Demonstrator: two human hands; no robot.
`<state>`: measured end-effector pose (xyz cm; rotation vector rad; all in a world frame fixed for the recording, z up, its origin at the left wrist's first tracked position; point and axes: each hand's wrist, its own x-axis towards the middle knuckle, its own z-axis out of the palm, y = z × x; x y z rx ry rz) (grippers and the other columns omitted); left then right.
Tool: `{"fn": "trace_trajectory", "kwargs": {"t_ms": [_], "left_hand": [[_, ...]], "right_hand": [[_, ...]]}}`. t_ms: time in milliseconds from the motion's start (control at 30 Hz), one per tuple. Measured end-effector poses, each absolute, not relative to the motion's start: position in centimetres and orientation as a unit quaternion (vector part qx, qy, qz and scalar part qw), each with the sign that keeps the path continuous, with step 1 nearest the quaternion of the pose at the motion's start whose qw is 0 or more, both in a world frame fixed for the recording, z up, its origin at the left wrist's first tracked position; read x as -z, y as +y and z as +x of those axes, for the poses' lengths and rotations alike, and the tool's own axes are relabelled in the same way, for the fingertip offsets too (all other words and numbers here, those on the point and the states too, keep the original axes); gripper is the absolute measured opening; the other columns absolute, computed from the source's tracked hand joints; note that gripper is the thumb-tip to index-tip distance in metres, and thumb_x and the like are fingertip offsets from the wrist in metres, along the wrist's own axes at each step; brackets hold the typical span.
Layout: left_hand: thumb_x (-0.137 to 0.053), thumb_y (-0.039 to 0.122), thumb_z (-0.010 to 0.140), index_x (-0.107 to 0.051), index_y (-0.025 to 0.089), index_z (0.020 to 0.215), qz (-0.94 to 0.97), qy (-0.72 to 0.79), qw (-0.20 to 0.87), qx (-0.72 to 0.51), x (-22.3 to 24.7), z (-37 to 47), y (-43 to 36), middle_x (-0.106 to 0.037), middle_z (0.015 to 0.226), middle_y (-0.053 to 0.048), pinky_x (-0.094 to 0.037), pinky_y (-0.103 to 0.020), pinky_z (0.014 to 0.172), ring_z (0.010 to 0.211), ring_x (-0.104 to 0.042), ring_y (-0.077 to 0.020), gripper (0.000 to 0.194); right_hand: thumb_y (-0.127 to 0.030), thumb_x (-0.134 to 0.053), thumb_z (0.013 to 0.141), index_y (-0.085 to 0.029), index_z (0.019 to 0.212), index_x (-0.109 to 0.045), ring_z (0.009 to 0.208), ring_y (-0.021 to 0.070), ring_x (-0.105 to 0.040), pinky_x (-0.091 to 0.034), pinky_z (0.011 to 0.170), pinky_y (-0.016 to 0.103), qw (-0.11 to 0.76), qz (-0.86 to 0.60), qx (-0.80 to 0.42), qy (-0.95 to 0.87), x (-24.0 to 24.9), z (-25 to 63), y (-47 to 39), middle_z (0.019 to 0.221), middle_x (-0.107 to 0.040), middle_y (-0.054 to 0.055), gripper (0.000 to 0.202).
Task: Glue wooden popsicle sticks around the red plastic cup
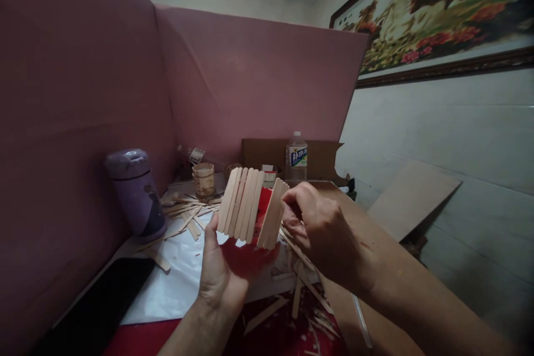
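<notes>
My left hand (pixel 225 270) cups a red container from below, its thumb at the left edge. Flat wooden craft sticks (pixel 242 204) stand side by side around the container's outside. Between two groups of sticks a strip of the red surface (pixel 262 206) shows bare. My right hand (pixel 311 214) is closed, its fingers pinched at the right-hand group of sticks (pixel 274 214). What lies between those fingertips is hidden. Several loose craft sticks (pixel 189 217) are scattered on the white sheet (pixel 179 283) behind and to the left.
A purple flask (pixel 137 194) stands at the left, near a black flat object (pixel 100 300). Behind are a small wooden cup (pixel 203 181) and a labelled plastic bottle (pixel 296 157). Stick scraps (pixel 319 322) litter the red surface at the front. Pink panels (pixel 258 78) rise behind.
</notes>
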<state>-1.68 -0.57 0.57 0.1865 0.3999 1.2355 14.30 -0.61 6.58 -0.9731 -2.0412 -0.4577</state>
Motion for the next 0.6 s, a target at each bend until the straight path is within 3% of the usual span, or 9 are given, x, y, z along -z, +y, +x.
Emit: {"fn": "trace_trajectory", "kwargs": {"t_ms": [233, 467, 600], "left_hand": [[-0.061, 0.049, 0.075, -0.052, 0.013, 0.121, 0.086, 0.182, 0.799, -0.567, -0.3, -1.8, -0.3, -0.065, 0.094, -0.017, -0.051, -0.053, 0.075, 0.083, -0.065, -0.0333, 0.059], [-0.060, 0.040, 0.079, -0.054, 0.015, 0.121, 0.080, 0.172, 0.766, -0.614, -0.7, -1.3, -0.6, -0.068, 0.092, -0.013, -0.052, -0.049, 0.078, 0.079, -0.066, -0.0274, 0.049], [-0.059, 0.036, 0.081, -0.058, 0.015, 0.117, 0.086, 0.155, 0.737, -0.653, -1.0, -0.9, -0.7, -0.069, 0.087, -0.010, -0.054, -0.042, 0.077, 0.079, -0.066, -0.0251, 0.041]], "right_hand": [[-0.010, -0.043, 0.088, -0.015, 0.082, -0.059, 0.069, 0.0155, -0.057, -0.040, 0.061, 0.028, 0.333, -0.380, 0.010, -0.863, -4.9, 14.0, -2.7, 0.076, -0.062, 0.004, 0.018], [-0.010, -0.042, 0.090, -0.014, 0.087, -0.061, 0.067, 0.0172, -0.057, -0.036, 0.055, 0.030, 0.321, -0.363, 0.143, -0.863, -4.6, 13.6, -2.0, 0.078, -0.063, 0.006, 0.020], [-0.006, -0.043, 0.087, -0.015, 0.076, -0.058, 0.058, 0.0178, -0.052, -0.029, 0.049, 0.031, 0.264, -0.323, 0.258, -0.871, -4.9, 13.2, -1.9, 0.071, -0.060, 0.006, 0.021]]}}
